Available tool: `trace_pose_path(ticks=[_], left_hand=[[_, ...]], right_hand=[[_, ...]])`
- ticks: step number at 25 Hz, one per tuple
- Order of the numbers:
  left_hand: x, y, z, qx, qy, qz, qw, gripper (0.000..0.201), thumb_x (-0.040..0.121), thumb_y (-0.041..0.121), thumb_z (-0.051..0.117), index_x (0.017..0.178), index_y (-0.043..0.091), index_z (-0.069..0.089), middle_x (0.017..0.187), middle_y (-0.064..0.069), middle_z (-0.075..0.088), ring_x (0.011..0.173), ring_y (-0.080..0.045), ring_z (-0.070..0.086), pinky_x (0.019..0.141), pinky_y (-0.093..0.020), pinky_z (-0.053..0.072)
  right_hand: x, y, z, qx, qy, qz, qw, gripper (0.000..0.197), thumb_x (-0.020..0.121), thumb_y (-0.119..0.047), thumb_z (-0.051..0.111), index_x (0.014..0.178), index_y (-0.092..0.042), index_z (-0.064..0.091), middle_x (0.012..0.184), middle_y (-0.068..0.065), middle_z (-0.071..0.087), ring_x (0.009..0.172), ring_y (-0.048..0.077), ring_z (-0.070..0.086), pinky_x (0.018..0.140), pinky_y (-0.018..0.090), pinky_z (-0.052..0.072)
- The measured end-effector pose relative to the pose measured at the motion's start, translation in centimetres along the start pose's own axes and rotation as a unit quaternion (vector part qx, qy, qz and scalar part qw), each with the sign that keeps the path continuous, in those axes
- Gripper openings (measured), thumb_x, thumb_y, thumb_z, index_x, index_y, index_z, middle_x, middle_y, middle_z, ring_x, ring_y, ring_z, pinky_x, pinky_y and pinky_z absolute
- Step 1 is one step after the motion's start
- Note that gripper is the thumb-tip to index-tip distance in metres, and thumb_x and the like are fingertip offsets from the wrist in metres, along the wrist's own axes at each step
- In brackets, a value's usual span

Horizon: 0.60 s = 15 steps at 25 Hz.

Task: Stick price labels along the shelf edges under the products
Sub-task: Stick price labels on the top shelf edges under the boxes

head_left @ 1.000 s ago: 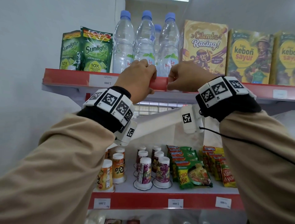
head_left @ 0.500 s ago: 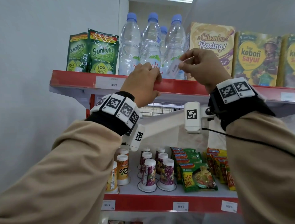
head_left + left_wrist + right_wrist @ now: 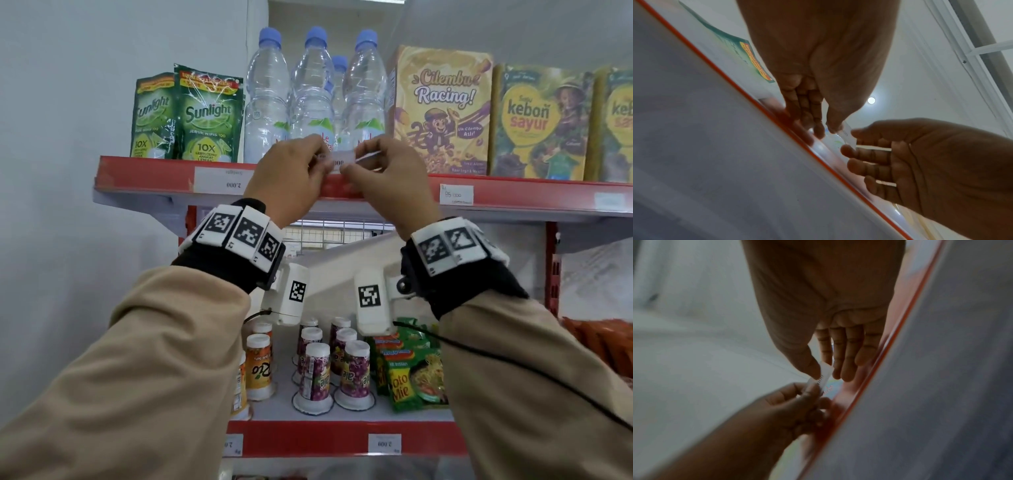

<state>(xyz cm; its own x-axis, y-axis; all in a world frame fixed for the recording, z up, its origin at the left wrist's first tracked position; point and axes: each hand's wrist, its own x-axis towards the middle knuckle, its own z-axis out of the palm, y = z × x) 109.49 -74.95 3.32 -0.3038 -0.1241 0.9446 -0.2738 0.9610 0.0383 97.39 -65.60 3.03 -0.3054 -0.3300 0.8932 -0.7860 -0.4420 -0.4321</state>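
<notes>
Head view: left hand [image 3: 291, 181] and right hand [image 3: 387, 178] hide the price label's [image 3: 339, 159] ends.

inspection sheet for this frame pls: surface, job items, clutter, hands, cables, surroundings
Surface: red upper shelf edge, already carrying a label under the Sunlight pouches and one under the Cilembu Racing box.
Job's things: white price label held in front of the water bottles, not yet stuck.
Clutter: nothing seen.
Hands: left hand and right hand each pinch one end of the label.
Cables: black cable runs from the right wrist camera.
Surroundings: lower shelf with drink cups and noodle packs; white wall.
</notes>
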Motion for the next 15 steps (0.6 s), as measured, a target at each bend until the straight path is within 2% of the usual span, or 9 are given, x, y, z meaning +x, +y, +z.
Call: trace_pose_path(ticks=[1,3,6,8,10,12,15], left_hand=[[0.1,-0.1,0.1,0.000,-0.002,0.002,1.000,0.020,0.096,0.028,0.053,0.101,0.011,0.062,0.092,-0.006,0.065,0.081,-0.019,0.051,0.070,-0.029,0.038],[0.2,-0.2,0.1,0.006,-0.003,0.007,1.000,0.020,0.094,0.028,0.055,0.100,0.011,0.063,0.092,-0.007,0.064,0.082,-0.019,0.050,0.072,-0.030,0.038],[0.1,-0.2,0.1,0.059,-0.023,0.021,0.998,0.023,0.092,0.025,0.056,0.110,0.011,0.058,0.102,-0.008,0.060,0.097,-0.024,0.051,0.083,-0.037,0.043],[-0.1,-0.2,0.0,0.130,-0.032,0.036,0.990,0.025,0.091,0.029,0.058,0.110,0.014,0.057,0.106,-0.007,0.058,0.103,-0.026,0.050,0.088,-0.040,0.042],[-0.2,-0.5,-0.7,0.180,-0.026,0.037,0.983,0.028,0.088,0.040,0.061,0.104,0.017,0.061,0.101,-0.006,0.058,0.100,-0.026,0.051,0.088,-0.039,0.041],[-0.1,-1.1,-1.8,0.173,-0.035,0.013,0.984,0.030,0.083,0.047,0.066,0.098,0.021,0.064,0.096,-0.004,0.058,0.096,-0.024,0.053,0.085,-0.038,0.044],[0.1,-1.9,-3.0,0.115,-0.053,-0.010,0.992,0.026,0.078,0.042,0.074,0.093,0.023,0.066,0.092,0.000,0.061,0.090,-0.020,0.058,0.084,-0.040,0.049]], right_hand=[[0.1,0.1,0.0,-0.097,0.009,-0.063,0.993,0.011,0.083,-0.017,0.065,0.093,-0.014,0.065,0.081,0.001,0.068,0.073,0.018,0.064,0.076,0.032,0.052],[0.4,0.2,0.1,-0.184,0.005,-0.143,0.972,0.011,0.084,-0.016,0.062,0.094,-0.015,0.068,0.082,-0.003,0.069,0.070,0.013,0.059,0.078,0.031,0.049],[1.5,0.4,-0.4,-0.141,0.015,-0.128,0.982,0.010,0.084,-0.009,0.062,0.088,-0.014,0.069,0.080,-0.004,0.068,0.074,0.012,0.061,0.081,0.029,0.050],[2.3,0.7,-0.6,-0.137,0.036,-0.120,0.983,0.009,0.086,-0.011,0.060,0.089,-0.015,0.067,0.082,-0.006,0.066,0.074,0.010,0.060,0.078,0.026,0.049],[2.7,0.9,-0.5,-0.131,0.029,-0.115,0.984,0.008,0.087,-0.012,0.059,0.089,-0.016,0.066,0.082,-0.006,0.065,0.072,0.009,0.056,0.074,0.022,0.046],[2.7,1.0,0.0,-0.125,0.000,-0.114,0.986,0.008,0.087,-0.011,0.060,0.088,-0.016,0.066,0.081,-0.006,0.064,0.071,0.008,0.055,0.073,0.020,0.044],[2.6,1.0,0.6,-0.145,-0.037,-0.126,0.981,0.009,0.086,-0.012,0.061,0.089,-0.017,0.067,0.080,-0.009,0.061,0.069,0.004,0.051,0.071,0.018,0.040]])
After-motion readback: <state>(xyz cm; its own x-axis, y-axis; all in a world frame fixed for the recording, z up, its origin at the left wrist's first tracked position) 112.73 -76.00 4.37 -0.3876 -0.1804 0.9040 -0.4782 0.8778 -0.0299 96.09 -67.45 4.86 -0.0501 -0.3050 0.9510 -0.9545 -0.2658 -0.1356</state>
